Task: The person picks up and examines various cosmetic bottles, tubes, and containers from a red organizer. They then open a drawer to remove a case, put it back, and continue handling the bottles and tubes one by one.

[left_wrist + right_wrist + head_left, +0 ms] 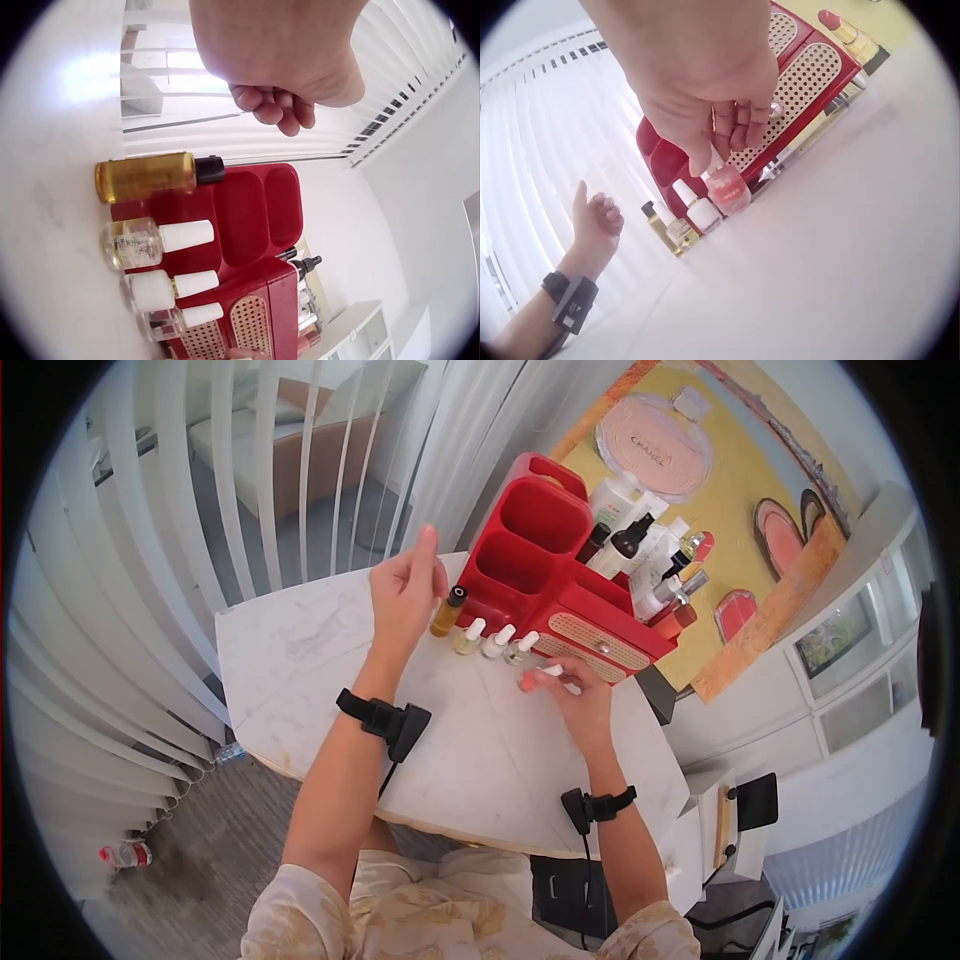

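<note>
My right hand point(583, 705) pinches a pink nail polish bottle point(727, 187) by its white cap, low over the tabletop in front of the red organizer's drawers. To its left stand several small bottles in a row: a clear one point(518, 651), a white one point(150, 289) and a pale yellow one point(133, 244), all white-capped. At the row's left end is an amber bottle point(446, 614) with a black top. Raised near that amber bottle, my left hand point(402, 585) holds nothing, its fingers loosely curled and its thumb up.
The red organizer point(520, 575) has two round-cornered compartments and woven drawer fronts. Several cosmetics bottles point(630, 540) crowd its back. Behind it leans a yellow board point(735, 530) with makeup pictures. White vertical blinds point(130, 560) hang left of the marble-look table point(300, 660).
</note>
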Available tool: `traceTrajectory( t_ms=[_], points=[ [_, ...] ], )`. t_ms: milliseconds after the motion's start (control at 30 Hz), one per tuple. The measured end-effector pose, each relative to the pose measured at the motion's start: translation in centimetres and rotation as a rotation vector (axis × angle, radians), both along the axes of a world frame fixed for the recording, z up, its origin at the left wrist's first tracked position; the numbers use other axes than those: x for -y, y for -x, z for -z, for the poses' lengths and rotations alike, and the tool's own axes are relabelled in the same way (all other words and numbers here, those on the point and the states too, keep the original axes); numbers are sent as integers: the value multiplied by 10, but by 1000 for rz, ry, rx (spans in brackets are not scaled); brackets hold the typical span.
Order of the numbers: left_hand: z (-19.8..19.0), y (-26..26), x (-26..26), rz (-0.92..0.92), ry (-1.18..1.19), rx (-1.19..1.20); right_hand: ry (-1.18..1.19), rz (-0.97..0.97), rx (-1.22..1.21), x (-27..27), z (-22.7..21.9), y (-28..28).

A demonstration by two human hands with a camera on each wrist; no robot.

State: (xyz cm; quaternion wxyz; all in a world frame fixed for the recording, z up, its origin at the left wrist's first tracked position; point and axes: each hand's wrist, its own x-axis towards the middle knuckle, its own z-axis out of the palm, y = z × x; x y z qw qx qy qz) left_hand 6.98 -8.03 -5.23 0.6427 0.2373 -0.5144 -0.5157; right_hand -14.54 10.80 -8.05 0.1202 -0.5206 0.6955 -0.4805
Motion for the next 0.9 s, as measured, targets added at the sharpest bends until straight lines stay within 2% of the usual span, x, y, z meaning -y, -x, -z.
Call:
traceTrajectory(
  t_ms=[167, 267, 367, 467, 667, 900],
  points=[
    [-1, -4, 2, -14, 0, 4, 88, -196, 775, -10, -11, -7],
    [0, -2, 4, -13, -25, 17, 102, -380, 1100, -6, -23, -26],
    [0, -3, 5, -25, -29, 32, 87, -376, 1227, 9, -23, -43],
    [1, -4, 5, -44, -15, 61, 28, -549, 1425, 23, -8, -39],
    [1, -3, 7, -71, 20, 110, -87, -602, 1494, 24, 2, -31],
    [4, -1, 7, -87, 37, 184, -15, -579, 1517, 17, 5, -20]
  ],
)
